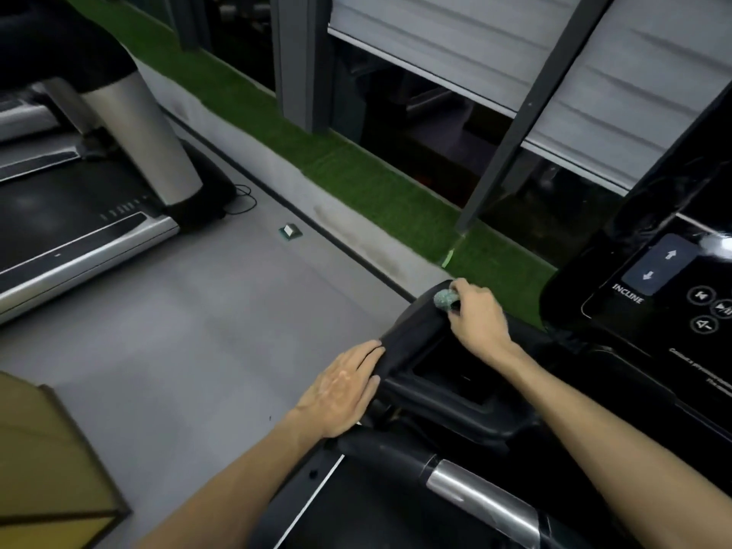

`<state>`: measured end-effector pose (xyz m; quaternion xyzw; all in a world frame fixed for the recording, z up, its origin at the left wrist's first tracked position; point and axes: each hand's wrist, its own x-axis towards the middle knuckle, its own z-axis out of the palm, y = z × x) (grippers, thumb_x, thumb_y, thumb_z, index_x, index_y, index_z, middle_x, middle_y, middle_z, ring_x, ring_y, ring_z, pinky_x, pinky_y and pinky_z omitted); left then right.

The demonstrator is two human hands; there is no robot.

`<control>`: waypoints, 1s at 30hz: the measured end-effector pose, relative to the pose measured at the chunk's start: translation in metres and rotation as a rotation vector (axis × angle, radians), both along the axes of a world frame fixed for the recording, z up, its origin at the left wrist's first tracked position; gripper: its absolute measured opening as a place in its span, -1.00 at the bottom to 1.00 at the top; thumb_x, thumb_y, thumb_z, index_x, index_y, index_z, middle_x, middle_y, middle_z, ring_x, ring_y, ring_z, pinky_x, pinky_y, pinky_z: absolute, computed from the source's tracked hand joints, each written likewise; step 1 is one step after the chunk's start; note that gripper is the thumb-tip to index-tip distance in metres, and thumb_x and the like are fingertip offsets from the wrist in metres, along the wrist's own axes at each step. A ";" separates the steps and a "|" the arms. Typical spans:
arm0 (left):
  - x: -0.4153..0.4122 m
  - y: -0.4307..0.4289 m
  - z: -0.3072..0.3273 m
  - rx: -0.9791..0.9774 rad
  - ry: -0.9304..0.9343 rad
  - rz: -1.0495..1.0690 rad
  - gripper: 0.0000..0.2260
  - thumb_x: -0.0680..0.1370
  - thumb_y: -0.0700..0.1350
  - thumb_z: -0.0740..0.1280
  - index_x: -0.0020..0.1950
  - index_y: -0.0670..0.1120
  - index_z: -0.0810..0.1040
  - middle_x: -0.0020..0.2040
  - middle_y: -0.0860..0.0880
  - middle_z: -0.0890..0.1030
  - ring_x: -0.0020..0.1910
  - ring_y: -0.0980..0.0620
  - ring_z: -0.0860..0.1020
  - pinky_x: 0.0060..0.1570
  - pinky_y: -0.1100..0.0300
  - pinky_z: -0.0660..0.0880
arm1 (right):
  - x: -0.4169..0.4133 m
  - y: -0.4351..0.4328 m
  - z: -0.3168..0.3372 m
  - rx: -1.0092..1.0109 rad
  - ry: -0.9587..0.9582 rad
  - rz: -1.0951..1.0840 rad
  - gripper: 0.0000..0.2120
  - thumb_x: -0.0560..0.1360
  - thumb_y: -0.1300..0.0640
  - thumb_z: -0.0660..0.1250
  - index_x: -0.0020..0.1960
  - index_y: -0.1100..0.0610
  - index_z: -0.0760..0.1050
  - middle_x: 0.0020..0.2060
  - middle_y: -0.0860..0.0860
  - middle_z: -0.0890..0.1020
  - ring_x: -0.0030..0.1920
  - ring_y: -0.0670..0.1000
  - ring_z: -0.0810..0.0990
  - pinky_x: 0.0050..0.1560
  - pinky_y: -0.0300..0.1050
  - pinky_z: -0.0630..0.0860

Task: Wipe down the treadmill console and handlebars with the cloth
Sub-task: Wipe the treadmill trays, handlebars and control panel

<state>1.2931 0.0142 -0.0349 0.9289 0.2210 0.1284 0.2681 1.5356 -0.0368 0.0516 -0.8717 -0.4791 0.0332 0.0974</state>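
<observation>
1. Right hand [477,318] is gripping a small balled-up grey-green cloth [445,299], fingers curled round it, and pressing it on the far left corner of the black plastic treadmill console [412,330].
2. Left hand [340,390] is lying flat, fingers straight and together, holding nothing, resting against the console's left edge.
3. Black handlebar with silver band [467,485] is sitting just below the console.

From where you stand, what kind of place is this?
Probably a gym: a treadmill console with INCLINE buttons at the right, a second treadmill across the grey floor, and a handlebar with a metal grip plate below.
</observation>
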 end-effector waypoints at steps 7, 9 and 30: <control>0.000 0.003 -0.007 -0.011 -0.040 -0.009 -0.48 0.65 0.09 -0.07 0.54 -0.12 0.23 0.52 -0.02 0.26 0.50 0.09 0.21 0.49 0.33 -0.01 | 0.034 0.030 -0.021 -0.143 -0.143 -0.064 -0.74 0.49 0.25 0.23 0.17 0.20 0.51 0.15 0.17 0.56 0.30 0.23 0.36 0.31 0.10 0.25; 0.001 0.003 -0.008 -0.013 -0.041 -0.007 -0.47 0.65 0.10 -0.08 0.55 -0.11 0.22 0.53 -0.01 0.25 0.51 0.10 0.20 0.49 0.35 -0.03 | 0.032 0.030 -0.026 -0.121 0.033 -0.062 -0.75 0.52 0.17 0.22 0.17 0.20 0.48 0.16 0.21 0.55 0.24 0.24 0.45 0.20 0.02 0.36; 0.001 0.004 -0.009 -0.049 -0.019 -0.034 -0.51 0.68 0.06 -0.04 0.57 -0.11 0.16 0.56 -0.01 0.19 0.54 0.09 0.15 0.53 0.20 0.06 | 0.039 0.038 -0.037 -0.150 0.138 -0.039 -0.67 0.63 0.16 0.11 0.33 0.23 0.42 0.36 0.16 0.41 0.31 0.24 0.40 0.30 -0.01 0.31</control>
